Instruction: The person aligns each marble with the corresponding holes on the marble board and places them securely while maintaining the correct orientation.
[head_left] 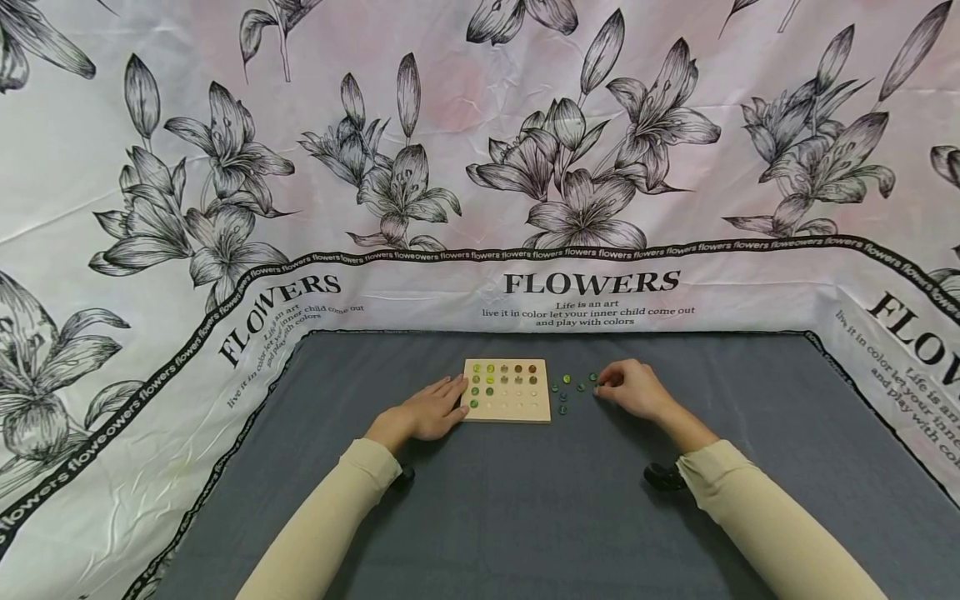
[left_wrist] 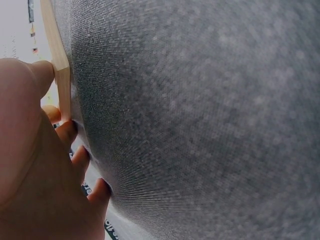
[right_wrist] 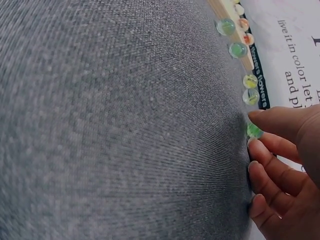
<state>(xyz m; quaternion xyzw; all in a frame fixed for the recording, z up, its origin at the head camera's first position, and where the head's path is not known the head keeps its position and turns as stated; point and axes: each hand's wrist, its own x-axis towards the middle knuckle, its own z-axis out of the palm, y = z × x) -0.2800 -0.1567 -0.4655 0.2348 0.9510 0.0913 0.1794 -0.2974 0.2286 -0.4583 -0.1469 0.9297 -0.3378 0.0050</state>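
Observation:
A pale wooden board [head_left: 517,416] with rows of round hollows lies flat on the dark grey cloth. Marbles in yellow, amber and green fill its two back rows and part of the left side. My left hand [head_left: 429,411] rests at the board's left edge, thumb and fingers extended against it. To the right of the board, my right hand [head_left: 636,388] pinches a green marble [right_wrist: 254,130] between thumb and index finger, low over the cloth. Several loose marbles [head_left: 567,379] lie between the board and this hand.
The grey cloth [head_left: 510,508] covers the table, bordered by a white flower-printed fabric [head_left: 420,308] that rises behind it. Dark wrist straps [head_left: 663,477] show below the cuffs of both cream sleeves [head_left: 772,508].

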